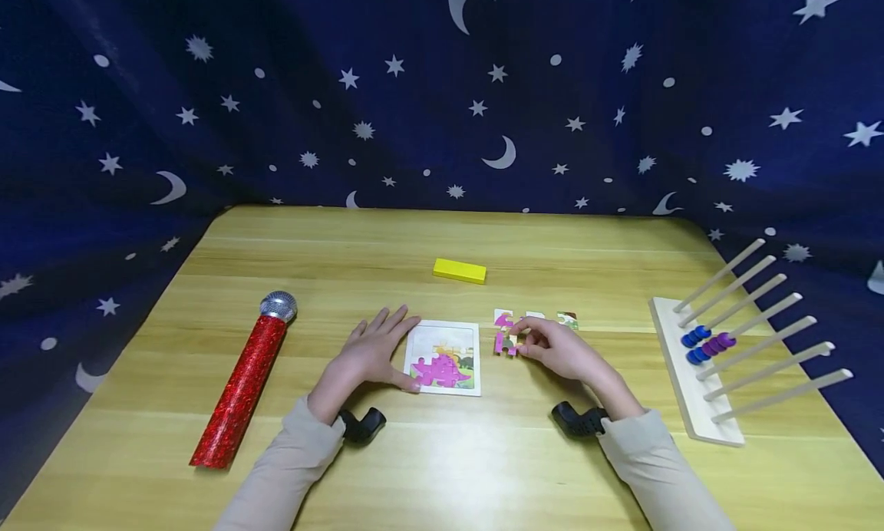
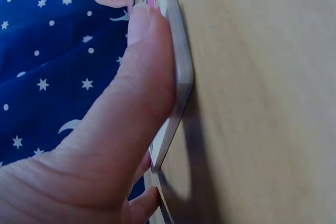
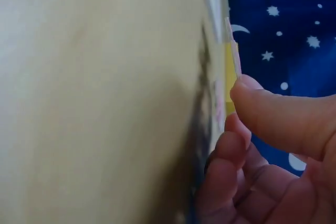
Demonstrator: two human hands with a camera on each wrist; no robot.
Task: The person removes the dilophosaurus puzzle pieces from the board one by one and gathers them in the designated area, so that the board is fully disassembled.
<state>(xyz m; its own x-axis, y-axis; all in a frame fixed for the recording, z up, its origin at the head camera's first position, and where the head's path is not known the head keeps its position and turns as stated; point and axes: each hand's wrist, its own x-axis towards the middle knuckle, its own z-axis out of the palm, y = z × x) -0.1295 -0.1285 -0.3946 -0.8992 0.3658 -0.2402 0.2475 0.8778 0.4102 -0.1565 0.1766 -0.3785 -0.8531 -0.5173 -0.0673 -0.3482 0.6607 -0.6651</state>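
Note:
A white-framed jigsaw puzzle board (image 1: 442, 324) lies on the table, partly filled with a pink dinosaur picture; its upper area shows bare backing. My left hand (image 1: 373, 356) rests at its left side with fingers spread, and in the left wrist view the thumb (image 2: 142, 77) presses on the frame's edge. To the right of the board, my right hand (image 1: 562, 351) pinches a pink and green puzzle piece (image 1: 506, 343) between thumb and fingers. The right wrist view shows that piece (image 3: 234, 48) edge-on, raised off the table. Other loose pieces (image 1: 568, 319) lie just beyond this hand.
Behind the board lies a yellow block (image 1: 459, 271). A red glittery microphone (image 1: 242, 389) is at the left. On the right stands a white pegged rack (image 1: 694, 377) with blue and purple beads (image 1: 718, 344), its rods leaning outward. A dark starry curtain (image 1: 414, 155) hangs behind the table.

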